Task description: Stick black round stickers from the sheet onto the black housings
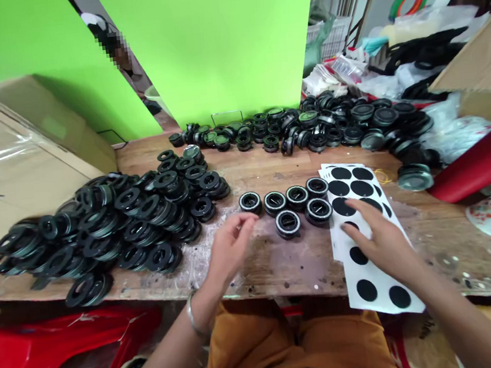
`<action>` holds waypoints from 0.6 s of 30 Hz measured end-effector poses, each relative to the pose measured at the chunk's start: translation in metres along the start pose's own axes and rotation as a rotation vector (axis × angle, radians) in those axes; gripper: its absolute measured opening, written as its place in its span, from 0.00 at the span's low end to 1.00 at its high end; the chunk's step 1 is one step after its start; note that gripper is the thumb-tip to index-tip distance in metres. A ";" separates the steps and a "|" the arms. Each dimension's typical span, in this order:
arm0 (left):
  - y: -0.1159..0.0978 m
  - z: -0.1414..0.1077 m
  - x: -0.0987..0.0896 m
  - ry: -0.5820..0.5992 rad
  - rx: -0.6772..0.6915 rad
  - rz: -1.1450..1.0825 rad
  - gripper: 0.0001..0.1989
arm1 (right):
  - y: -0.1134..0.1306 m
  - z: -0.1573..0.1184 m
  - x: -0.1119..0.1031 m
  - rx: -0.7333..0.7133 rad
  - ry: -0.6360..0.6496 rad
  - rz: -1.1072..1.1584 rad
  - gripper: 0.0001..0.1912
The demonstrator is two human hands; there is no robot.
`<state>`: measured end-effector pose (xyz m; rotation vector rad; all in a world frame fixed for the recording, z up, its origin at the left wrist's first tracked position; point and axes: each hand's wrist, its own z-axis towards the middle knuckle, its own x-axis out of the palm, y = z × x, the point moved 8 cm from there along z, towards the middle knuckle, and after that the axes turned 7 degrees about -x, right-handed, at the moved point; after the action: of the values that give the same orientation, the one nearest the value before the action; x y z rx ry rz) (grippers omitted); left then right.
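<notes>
Left hand (230,246): fingers loosely curled, holding nothing, fingertips just short of the nearest ring. Right hand (378,238): spread flat, palm down, pressing the sticker sheet (375,287), fingertips on one black dot. Sheet: white, round black stickers in two columns, roughly twelve dots visible, some under the hand; several sheets appear stacked. Its near end overhangs the edge of the wooden bench (282,268), so a slip of the palm could likely drag the stack off. Small rings (286,203): six, black with pale rims, lying between and just beyond both hands, four in a row, two nearer; likely to scatter at a careless nudge. Beyond the left hand, to its left: heap of flat rings (113,228), too many to count. Farthest: band of loose black parts (310,126), uncounted.
</notes>
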<state>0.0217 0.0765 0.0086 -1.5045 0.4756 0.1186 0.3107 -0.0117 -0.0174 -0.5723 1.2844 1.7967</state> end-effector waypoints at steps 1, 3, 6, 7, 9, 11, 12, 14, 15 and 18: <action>0.005 0.017 -0.010 -0.118 0.031 0.024 0.14 | 0.005 0.007 0.014 -0.027 0.022 0.017 0.27; 0.017 0.047 -0.014 -0.200 0.077 0.086 0.17 | 0.008 0.020 0.036 -0.052 0.051 0.038 0.28; 0.034 0.081 -0.006 -0.202 0.059 0.181 0.18 | 0.005 0.032 0.054 -0.022 0.086 0.037 0.29; 0.037 0.087 -0.001 -0.187 0.050 0.194 0.18 | 0.005 0.033 0.056 -0.009 0.095 0.031 0.28; 0.041 0.093 0.006 -0.156 0.042 0.199 0.16 | 0.009 0.033 0.058 -0.006 0.098 0.023 0.28; 0.043 0.090 0.011 -0.135 0.037 0.203 0.16 | 0.018 0.029 0.059 -0.035 0.101 0.028 0.26; 0.043 0.086 0.013 -0.129 0.034 0.204 0.16 | 0.023 0.027 0.060 -0.053 0.112 0.038 0.25; 0.042 0.074 0.015 -0.112 0.030 0.202 0.17 | 0.033 0.020 0.062 -0.071 0.141 0.058 0.24; 0.041 0.066 0.016 -0.101 0.029 0.198 0.17 | 0.036 0.017 0.062 -0.070 0.153 0.064 0.24; 0.039 0.040 0.019 -0.061 0.034 0.181 0.19 | 0.045 0.012 0.059 -0.064 0.180 0.080 0.24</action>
<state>0.0336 0.1143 -0.0345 -1.4185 0.5608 0.2959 0.2419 0.0149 -0.0329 -0.7412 1.3912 1.8918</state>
